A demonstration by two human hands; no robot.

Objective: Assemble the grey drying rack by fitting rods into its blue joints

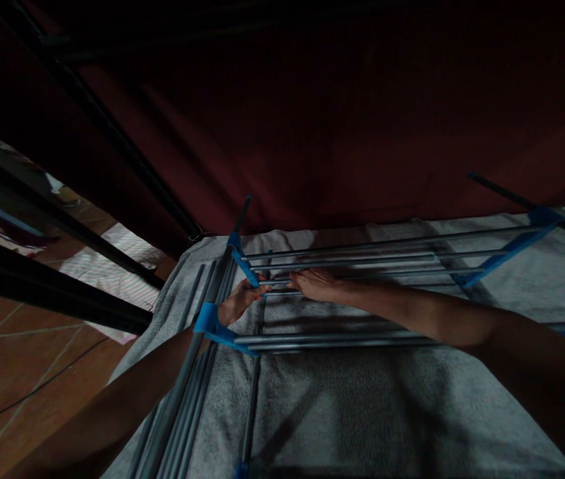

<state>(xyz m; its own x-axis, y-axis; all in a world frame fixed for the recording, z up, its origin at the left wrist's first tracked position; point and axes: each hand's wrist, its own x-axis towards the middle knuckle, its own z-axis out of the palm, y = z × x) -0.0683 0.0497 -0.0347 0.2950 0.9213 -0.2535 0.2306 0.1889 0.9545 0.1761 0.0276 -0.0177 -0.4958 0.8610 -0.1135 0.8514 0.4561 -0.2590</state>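
Observation:
A rack of grey metal rods (386,249) joined by blue plastic brackets (219,329) lies over a grey blanket; it looks like a clothes drying rack. My left hand (243,298) reaches past the near left bracket, its fingers closed at the end of a rod beside the far left blue bracket (245,261). Just right of it, my right hand (312,285) is closed over the same rod, palm down. The undersides of the fingers on both hands are hidden. A thicker side pole (177,382) runs under my left forearm with several loose-looking thin rods alongside.
The grey blanket (342,399) covers the surface below. A dark red wall or panel (362,146) rises behind it. Black metal bars (82,100) slant along the left, with a tiled floor (27,372), a striped cloth (112,259) and a thin cable beyond.

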